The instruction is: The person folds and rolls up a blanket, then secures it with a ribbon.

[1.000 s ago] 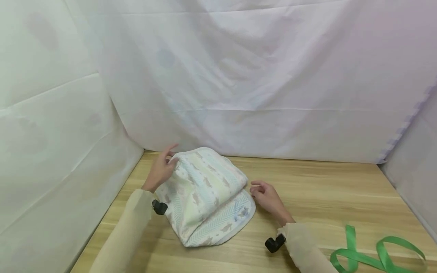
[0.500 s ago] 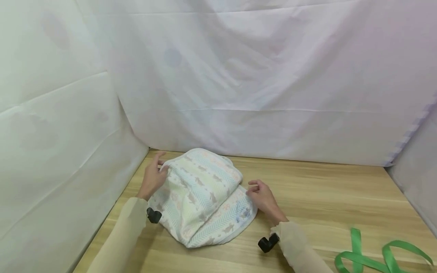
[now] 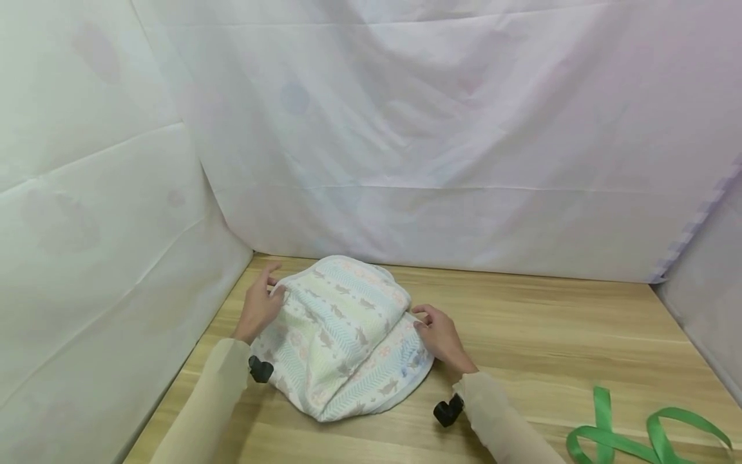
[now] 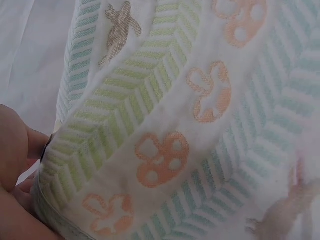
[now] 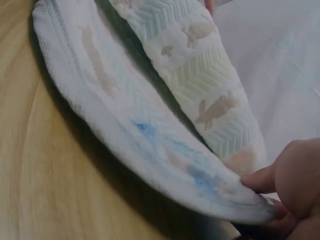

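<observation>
The right hand (image 5: pixel 298 184) pinches the edge of a rabbit-patterned cloth (image 5: pixel 122 107) (blue smudges (image 5: pixel 204 181) mark it) beside bare wood grain (image 5: pixel 37 165).

- Left arm (image 3: pixel 203 401) reaches forward from the lower left.
- Left hand (image 3: pixel 258 304) pinches between thumb and fingers.
- Right arm (image 3: pixel 502 419) slants inward from the lower right.
- Right hand (image 3: pixel 439 332) pinches likewise.

A table (image 3: pixel 551 322) with streaked wood grain is spread below the left fingers (image 3: pixel 279 296) and the right fingers (image 3: pixel 424 310). Between them a pale patterned cloth (image 3: pixel 348 335) is laid in a loose, crumpled fold, its edges pinched on either side by the fingers. Well apart from these, rightward of the right fingers and nearer the person, a green ribbon (image 3: pixel 655 435) is laid in loops.
</observation>
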